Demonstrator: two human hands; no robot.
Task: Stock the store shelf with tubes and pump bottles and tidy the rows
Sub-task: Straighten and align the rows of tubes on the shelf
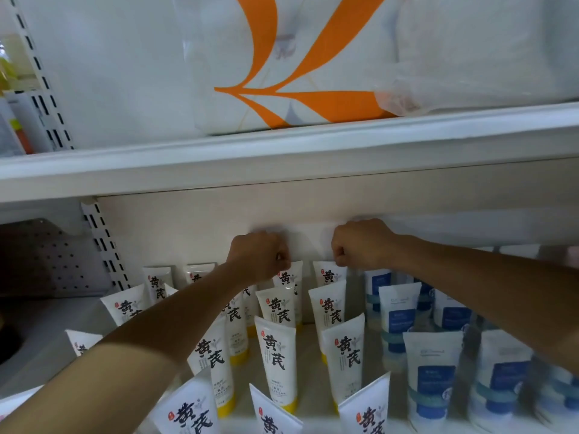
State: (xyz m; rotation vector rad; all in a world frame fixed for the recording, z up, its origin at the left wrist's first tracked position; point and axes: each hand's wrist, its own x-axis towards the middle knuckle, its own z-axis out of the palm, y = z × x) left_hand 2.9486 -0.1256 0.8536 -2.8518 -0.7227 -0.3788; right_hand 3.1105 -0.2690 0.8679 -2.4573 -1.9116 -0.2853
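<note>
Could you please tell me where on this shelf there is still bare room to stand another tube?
Bare shelf shows left of the yellow-capped tubes, beside the perforated panel. A narrow gap runs between the two middle rows. Rightward, the blue-labelled tubes stand crowded; both hands occupy the back row.

Left grip [258,256], right grip [357,245]: curled, outstretched.

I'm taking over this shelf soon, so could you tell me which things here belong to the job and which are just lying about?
Job:
- yellow-capped white tubes, standing in rows
- blue-labelled tubes, to their right
- left hand and right hand, each pinching a back-row tube top

Lying about:
- orange-patterned pack on the upper shelf
- clear plastic bag beside it
</note>
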